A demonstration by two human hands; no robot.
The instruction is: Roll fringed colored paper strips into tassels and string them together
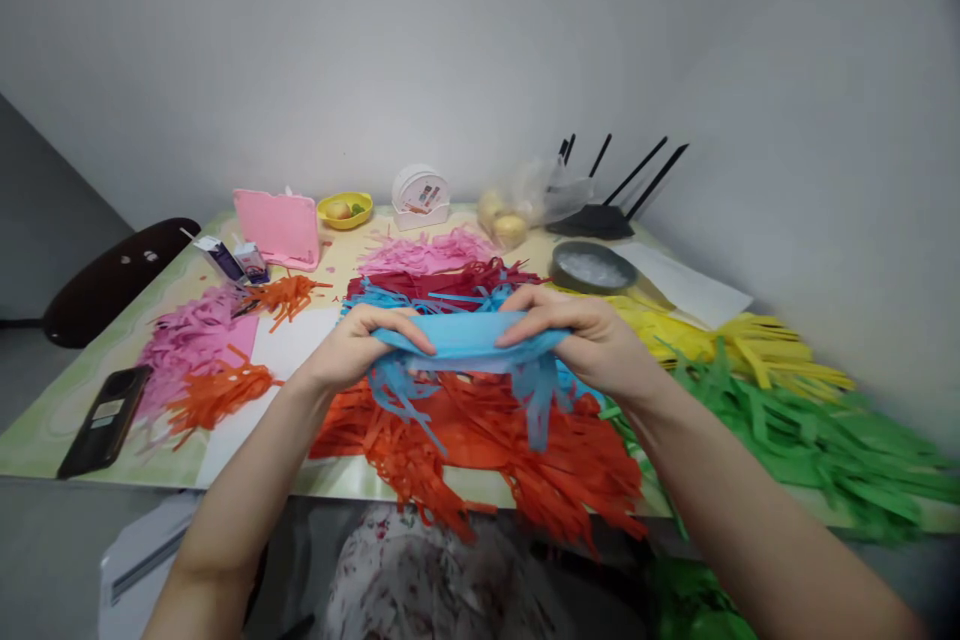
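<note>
Between my hands a strip of blue tissue paper (465,332) is stretched out, its cut fringe hanging down at both ends. My left hand (375,335) pinches its left end, thumb and fingers closed on the paper. At the opposite end my right hand (559,325) grips it the same way. Below the held strip lies red-orange fringed tissue paper (465,425), partly hanging over the table's front edge. Just behind are more blue fringe and dark red fringed paper (450,280).
Pink fringe (191,335), orange tassels (221,395) and a phone (105,420) lie left. Yellow fringe (780,350) and green fringe (802,430) spread right. Behind stand a pink tablet case (277,228), a yellow bowl (345,210), a grey round dish (592,267) and a black router (592,222).
</note>
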